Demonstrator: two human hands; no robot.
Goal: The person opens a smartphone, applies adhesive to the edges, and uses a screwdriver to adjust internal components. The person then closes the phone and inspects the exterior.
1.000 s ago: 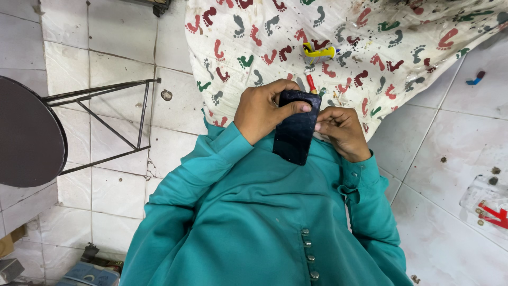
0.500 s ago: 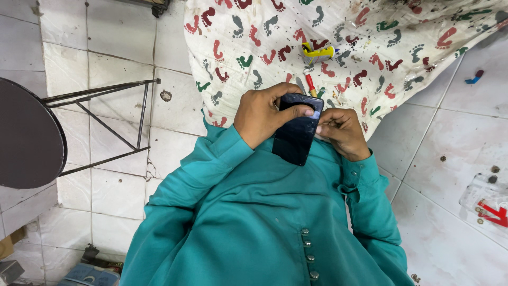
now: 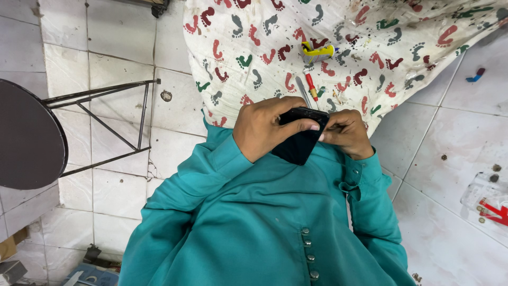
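Observation:
My left hand (image 3: pixel 263 127) wraps over the top of a black phone (image 3: pixel 297 144), with its thumb lying across the dark face. My right hand (image 3: pixel 345 132) pinches the phone's upper right edge. Both hands hold it just above my chest, over my teal buttoned garment (image 3: pixel 254 222). Beyond the hands, a white cloth (image 3: pixel 360 32) printed with coloured footprints lies on the tiled floor. A red-handled screwdriver (image 3: pixel 311 89) and a small yellow tool (image 3: pixel 318 51) lie on the cloth, just past the phone.
A round dark stool (image 3: pixel 26 135) with black metal legs lies on its side at the left. A clear packet (image 3: pixel 489 197) with red parts sits on the tiles at the right. A small blue and red piece (image 3: pixel 474 76) lies at the upper right.
My left thumb has slid further across the phone's face, and the phone has tipped slightly. Both hands stay in nearly the same place.

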